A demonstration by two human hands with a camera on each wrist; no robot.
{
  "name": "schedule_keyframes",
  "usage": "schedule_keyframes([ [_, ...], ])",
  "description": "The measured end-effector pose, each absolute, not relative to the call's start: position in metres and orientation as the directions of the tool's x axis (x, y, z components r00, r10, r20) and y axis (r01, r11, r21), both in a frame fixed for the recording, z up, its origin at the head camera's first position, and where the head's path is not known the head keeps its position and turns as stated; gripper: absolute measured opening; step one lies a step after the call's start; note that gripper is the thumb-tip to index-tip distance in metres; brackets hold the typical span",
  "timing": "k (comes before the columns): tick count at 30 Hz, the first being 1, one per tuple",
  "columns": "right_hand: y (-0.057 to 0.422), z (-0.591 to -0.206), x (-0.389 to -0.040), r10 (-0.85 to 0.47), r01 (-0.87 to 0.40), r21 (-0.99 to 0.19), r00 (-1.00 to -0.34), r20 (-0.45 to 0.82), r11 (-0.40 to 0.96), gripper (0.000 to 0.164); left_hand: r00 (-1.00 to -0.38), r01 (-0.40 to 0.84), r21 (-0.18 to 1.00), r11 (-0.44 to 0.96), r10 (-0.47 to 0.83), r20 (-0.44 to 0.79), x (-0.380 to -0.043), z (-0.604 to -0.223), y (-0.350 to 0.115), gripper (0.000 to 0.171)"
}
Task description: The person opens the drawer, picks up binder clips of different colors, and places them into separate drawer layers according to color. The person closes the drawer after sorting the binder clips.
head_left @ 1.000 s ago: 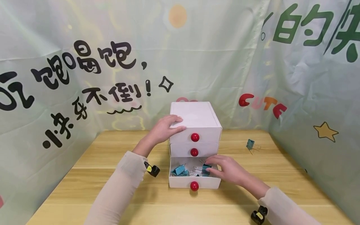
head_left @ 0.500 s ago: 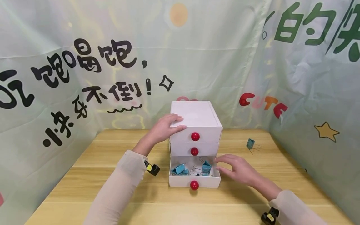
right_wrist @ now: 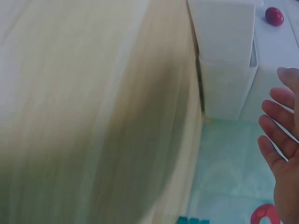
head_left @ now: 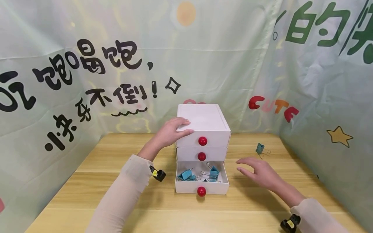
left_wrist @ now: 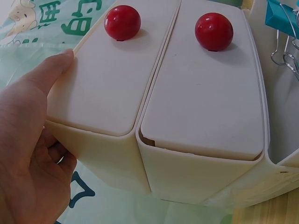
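Observation:
My left hand (head_left: 170, 132) rests on the top left edge of a white drawer box (head_left: 204, 118) with red knobs; the left wrist view shows its thumb at the front edge and other fingers bent. The bottom drawer (head_left: 186, 187) is pulled out. Blue binder clips lie inside, one (head_left: 214, 173) at the right and another (head_left: 185, 175) at the left. My right hand (head_left: 262, 171) hovers over the table right of the drawer, holding nothing, its fingers loosely bent and apart in the right wrist view. A blue binder clip (head_left: 260, 149) lies on the table beyond it.
The wooden table (head_left: 116, 194) runs up to printed cloth (head_left: 218, 64) hanging behind and at both sides. The upper drawer (head_left: 189, 140) and the middle drawer (head_left: 186, 155) are pushed in. A small dark spot (head_left: 317, 176) shows near the right table edge.
My right hand has come out of the bottom drawer and moved right, away from the binder clips, which stay in the drawer. The left hand stays on the drawer box.

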State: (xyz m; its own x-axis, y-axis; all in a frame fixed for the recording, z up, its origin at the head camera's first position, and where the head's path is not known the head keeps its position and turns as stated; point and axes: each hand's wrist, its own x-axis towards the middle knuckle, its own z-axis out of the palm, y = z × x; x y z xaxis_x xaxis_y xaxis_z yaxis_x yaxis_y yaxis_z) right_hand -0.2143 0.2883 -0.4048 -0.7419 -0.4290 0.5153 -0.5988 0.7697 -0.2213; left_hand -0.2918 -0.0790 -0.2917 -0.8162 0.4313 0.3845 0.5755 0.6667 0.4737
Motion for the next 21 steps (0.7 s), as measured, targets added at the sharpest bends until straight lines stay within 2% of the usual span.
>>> schedule_keyframes([
  [21, 0.333, -0.412, -0.238, -0.253, -0.41, -0.292, -0.855, 0.453, 0.864, 0.033, -0.822, 0.566, 0.467, 0.679, 0.426, 0.377, -0.292, -0.292, -0.079, 0.054],
])
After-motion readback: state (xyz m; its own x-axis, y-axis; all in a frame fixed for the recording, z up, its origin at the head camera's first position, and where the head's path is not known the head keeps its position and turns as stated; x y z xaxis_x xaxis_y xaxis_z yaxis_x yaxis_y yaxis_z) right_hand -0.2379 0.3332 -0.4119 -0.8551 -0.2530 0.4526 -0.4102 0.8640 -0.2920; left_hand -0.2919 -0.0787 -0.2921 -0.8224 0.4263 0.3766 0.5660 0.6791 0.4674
